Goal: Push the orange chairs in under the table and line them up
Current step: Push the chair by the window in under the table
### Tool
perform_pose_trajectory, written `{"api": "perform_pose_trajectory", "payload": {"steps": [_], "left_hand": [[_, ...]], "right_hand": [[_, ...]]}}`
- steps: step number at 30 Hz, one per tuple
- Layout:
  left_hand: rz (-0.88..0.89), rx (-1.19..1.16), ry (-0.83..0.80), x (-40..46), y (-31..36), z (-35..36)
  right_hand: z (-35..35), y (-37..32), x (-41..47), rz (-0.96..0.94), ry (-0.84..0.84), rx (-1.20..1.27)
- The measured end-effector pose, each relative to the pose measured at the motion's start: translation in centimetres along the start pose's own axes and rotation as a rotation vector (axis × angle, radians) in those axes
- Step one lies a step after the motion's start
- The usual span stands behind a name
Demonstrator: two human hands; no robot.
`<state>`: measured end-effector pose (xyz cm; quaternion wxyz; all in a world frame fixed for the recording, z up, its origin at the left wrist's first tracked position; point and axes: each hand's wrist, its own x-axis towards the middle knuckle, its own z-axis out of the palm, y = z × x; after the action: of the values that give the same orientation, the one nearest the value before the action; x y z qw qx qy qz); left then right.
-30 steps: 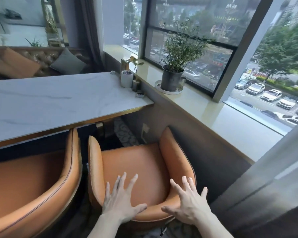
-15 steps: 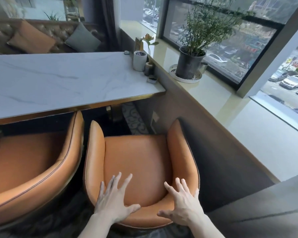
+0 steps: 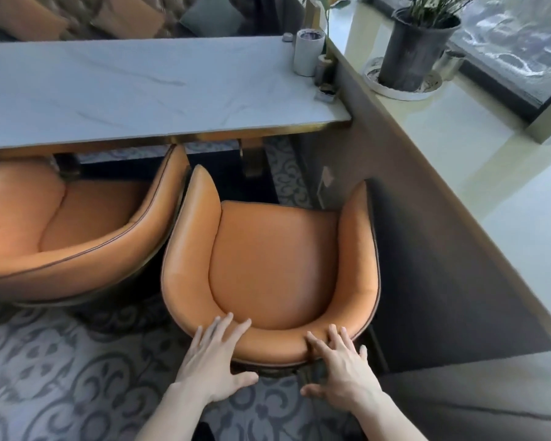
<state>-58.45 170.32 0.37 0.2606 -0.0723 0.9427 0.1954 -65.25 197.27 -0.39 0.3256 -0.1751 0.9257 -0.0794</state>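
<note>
Two orange leather tub chairs stand at a white marble table [image 3: 140, 90]. The right chair [image 3: 268, 249] is directly below me, its arm tips short of the table's gold edge. The left chair [image 3: 77, 224] sits beside it, turned at an angle, one arm tip at the table edge. My left hand [image 3: 210, 361] lies on the left part of the right chair's backrest rim, fingers spread. On the right part of that rim rests my right hand [image 3: 341, 367], fingers apart too. Both thumbs point out behind the backrest, not wrapped around it.
A dark wall panel [image 3: 427, 265] runs close along the right chair's right side, under a pale window sill [image 3: 458, 138] with a potted plant [image 3: 417, 49]. A white cup [image 3: 307, 52] and small items stand at the table's right end. Patterned carpet [image 3: 61, 377] covers the floor.
My head has tilted down and moved closer. Both hands dropped from hovering over the seat onto the top of the right chair's backrest.
</note>
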Motion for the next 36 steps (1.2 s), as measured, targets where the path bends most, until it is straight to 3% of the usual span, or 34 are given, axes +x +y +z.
{"api": "perform_pose_trajectory", "payload": {"steps": [5,22,36], "left_hand": [[-0.010,0.003,-0.002,-0.5,0.0,1.3],[0.233,-0.006,0.176,1.7,-3.0,2.0],[0.199,-0.007,0.281,2.9,-2.3,2.0]], "right_hand": [[0.6,-0.1,0.5,-0.049,0.043,0.005],[3.8,-0.6,2.1,0.000,0.229,0.027],[3.1,0.5,3.7,-0.039,0.288,0.091]]}}
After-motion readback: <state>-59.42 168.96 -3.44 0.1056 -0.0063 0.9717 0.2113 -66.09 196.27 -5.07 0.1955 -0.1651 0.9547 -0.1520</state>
